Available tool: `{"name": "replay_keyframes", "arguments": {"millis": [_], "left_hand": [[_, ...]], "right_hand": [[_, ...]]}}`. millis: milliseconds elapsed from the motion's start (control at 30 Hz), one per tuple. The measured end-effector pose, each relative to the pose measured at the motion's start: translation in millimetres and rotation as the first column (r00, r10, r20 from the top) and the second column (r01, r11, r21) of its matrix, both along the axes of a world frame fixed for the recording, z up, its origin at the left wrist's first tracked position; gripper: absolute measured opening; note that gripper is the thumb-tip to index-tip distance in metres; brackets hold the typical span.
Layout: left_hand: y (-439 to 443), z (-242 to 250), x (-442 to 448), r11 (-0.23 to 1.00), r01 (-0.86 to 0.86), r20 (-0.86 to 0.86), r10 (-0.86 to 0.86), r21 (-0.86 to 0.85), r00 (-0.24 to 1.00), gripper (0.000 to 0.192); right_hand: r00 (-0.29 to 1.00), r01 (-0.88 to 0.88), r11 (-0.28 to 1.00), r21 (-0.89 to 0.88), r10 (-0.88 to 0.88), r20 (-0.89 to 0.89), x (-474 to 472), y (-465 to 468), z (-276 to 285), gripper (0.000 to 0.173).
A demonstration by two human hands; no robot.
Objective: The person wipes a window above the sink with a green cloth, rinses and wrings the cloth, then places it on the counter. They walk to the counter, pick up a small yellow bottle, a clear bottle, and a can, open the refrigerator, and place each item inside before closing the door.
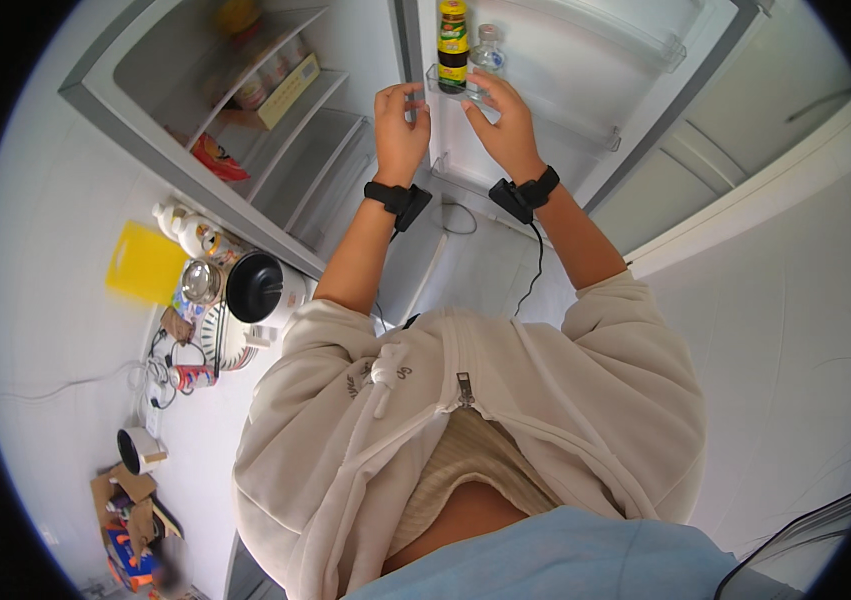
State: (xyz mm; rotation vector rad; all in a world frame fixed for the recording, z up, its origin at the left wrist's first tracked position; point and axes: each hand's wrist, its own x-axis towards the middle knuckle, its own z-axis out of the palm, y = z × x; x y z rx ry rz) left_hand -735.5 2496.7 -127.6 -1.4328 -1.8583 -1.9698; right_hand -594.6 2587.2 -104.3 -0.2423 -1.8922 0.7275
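Note:
My left hand is raised between the fridge's inside and its swung-out door, fingers bent and apart, holding nothing. My right hand is by the door shelf, its fingertips near a dark sauce bottle with a yellow cap and label; whether they touch the shelf edge I cannot tell. Beside that bottle, on the same shelf, stands a clear glass bottle, its lower part partly hidden by my fingers. A black strap with a small device is on each wrist.
Fridge shelves at upper left hold a carton of jars and a red packet. On the counter at left are a black-lined pot, a glass jar, a yellow cutting board, a can and cables.

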Motion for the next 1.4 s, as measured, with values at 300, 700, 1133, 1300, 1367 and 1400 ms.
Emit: {"name": "replay_keyframes", "arguments": {"millis": [300,700,1133,1300,1367,1400], "left_hand": [[-86,-17,-5,0.999,-0.02,0.008,0.02,-0.034,1.0,0.027],[-218,-54,-32,0.977,-0.19,0.097,0.199,-0.1,0.975,0.03],[-385,-78,-63,0.835,-0.536,0.103,0.548,-0.121,0.83,0.036],[-449,-84,-69,0.738,-0.648,0.167,0.674,-0.188,0.719,0.035],[-474,-87,-72,0.691,-0.69,0.151,0.722,-0.215,0.675,0.033],[-488,-89,-73,0.669,-0.706,0.143,0.741,-0.231,0.656,0.033]], "right_hand": [[0.974,-0.213,0.975,-0.065,0.217,0.062,-32,-74,-6,0.035],[0.876,-0.448,0.886,-0.118,0.462,0.14,-91,-175,-19,0.033],[0.667,-0.698,0.686,-0.203,0.727,0.165,-165,-311,-43,0.032],[0.564,-0.766,0.596,-0.241,0.803,0.192,-193,-366,-54,0.032],[0.526,-0.786,0.564,-0.253,0.825,0.205,-202,-388,-59,0.032],[0.496,-0.801,0.535,-0.268,0.844,0.202,-207,-398,-63,0.032]]}}
